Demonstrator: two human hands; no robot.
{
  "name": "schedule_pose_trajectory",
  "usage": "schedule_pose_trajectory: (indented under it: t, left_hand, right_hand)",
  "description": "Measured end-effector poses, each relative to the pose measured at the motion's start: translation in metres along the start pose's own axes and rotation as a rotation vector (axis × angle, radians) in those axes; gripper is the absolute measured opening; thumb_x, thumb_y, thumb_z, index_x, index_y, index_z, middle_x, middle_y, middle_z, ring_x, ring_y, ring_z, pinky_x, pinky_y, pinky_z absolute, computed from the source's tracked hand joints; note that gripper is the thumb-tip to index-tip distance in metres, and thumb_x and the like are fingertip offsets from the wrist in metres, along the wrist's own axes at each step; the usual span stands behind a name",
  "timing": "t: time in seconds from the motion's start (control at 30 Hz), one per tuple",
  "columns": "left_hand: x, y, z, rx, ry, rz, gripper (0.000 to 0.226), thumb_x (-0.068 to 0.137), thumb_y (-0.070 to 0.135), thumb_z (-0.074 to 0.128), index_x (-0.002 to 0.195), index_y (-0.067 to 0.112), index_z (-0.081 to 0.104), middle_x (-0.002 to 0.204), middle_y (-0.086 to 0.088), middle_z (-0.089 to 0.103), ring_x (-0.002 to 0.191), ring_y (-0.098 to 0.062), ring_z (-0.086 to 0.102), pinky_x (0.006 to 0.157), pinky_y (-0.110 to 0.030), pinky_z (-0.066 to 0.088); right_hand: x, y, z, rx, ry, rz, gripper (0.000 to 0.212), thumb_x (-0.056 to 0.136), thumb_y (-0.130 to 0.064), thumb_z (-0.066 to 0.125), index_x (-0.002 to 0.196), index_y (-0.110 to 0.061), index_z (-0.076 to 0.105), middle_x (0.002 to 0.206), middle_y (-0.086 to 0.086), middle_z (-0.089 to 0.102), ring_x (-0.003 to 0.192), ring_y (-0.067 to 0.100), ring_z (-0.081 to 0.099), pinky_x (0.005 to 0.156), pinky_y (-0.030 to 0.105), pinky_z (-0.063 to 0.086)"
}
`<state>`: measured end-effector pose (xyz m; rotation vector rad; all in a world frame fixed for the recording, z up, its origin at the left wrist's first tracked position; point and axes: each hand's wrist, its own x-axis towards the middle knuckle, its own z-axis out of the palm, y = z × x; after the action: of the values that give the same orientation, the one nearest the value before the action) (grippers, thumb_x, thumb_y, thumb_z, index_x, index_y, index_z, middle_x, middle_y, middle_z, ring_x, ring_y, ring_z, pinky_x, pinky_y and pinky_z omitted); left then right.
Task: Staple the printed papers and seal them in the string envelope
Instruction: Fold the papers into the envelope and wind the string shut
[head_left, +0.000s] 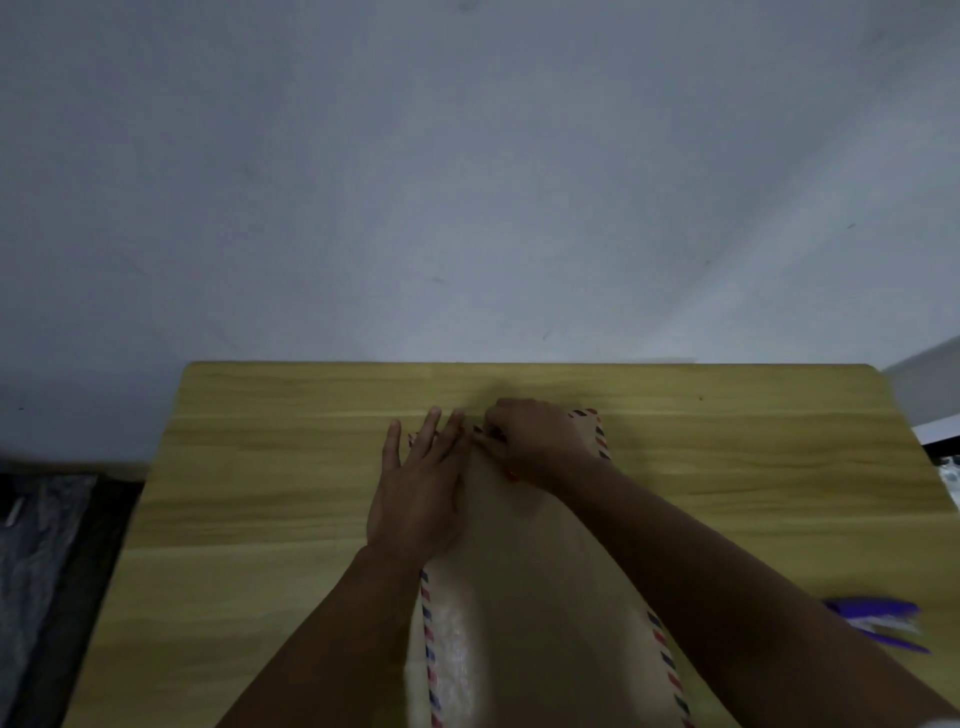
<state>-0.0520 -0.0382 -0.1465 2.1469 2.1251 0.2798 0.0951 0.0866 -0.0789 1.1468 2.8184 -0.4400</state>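
A purple stapler (878, 626) lies on the wooden table (270, 467) well off to my right, blurred, just past my right forearm. A grey wall rises behind the table's far edge, and something dark and crinkled lies to the left of the table. My forearms cross over much of the envelope (524, 571). It is tan with a red-and-blue striped border, lying flat along the middle of the table with its far end under my hands. My left hand (415, 488) rests flat on its far left part, fingers straight and spread, pressing down. My right hand (535, 441) is curled at the far end, fingertips pinching something small there; I cannot tell whether it is the string.
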Motion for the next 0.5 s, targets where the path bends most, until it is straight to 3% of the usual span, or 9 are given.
schedule_pose_trajectory:
  t: [0.23,0.37,0.5]
  left_hand:
    - [-0.001,0.002,-0.003,-0.014,0.017,-0.002,0.060,0.093,0.026,0.038,0.153,0.022,0.044,0.169,0.002,0.026,0.158,-0.021,0.016,0.123,-0.063,0.015]
    - [-0.001,0.003,-0.003,-0.024,0.014,-0.011,0.059,0.095,0.026,0.039,0.154,0.022,0.042,0.169,0.003,0.025,0.159,-0.021,0.013,0.124,-0.062,0.013]
    - [-0.001,0.003,-0.004,-0.020,0.005,-0.012,0.061,0.094,0.027,0.035,0.155,0.022,0.041,0.170,0.003,0.023,0.159,-0.020,0.012,0.125,-0.061,0.011]
  right_hand:
    - [-0.053,0.035,0.012,-0.086,0.182,-0.215,0.018,0.094,-0.030,0.064,0.099,-0.015,0.071,0.094,0.005,0.065,0.077,0.025,0.064,0.053,0.029,0.045]
    - [-0.073,0.046,0.016,-0.188,0.165,-0.332,0.028,0.095,-0.031,0.048,0.105,-0.015,0.068,0.100,0.006,0.063,0.080,0.022,0.061,0.051,0.032,0.049]
    - [-0.081,0.044,0.019,-0.265,0.126,-0.376,0.025,0.095,-0.026,0.055,0.113,-0.012,0.065,0.102,0.009,0.061,0.081,0.021,0.059,0.054,0.031,0.051]
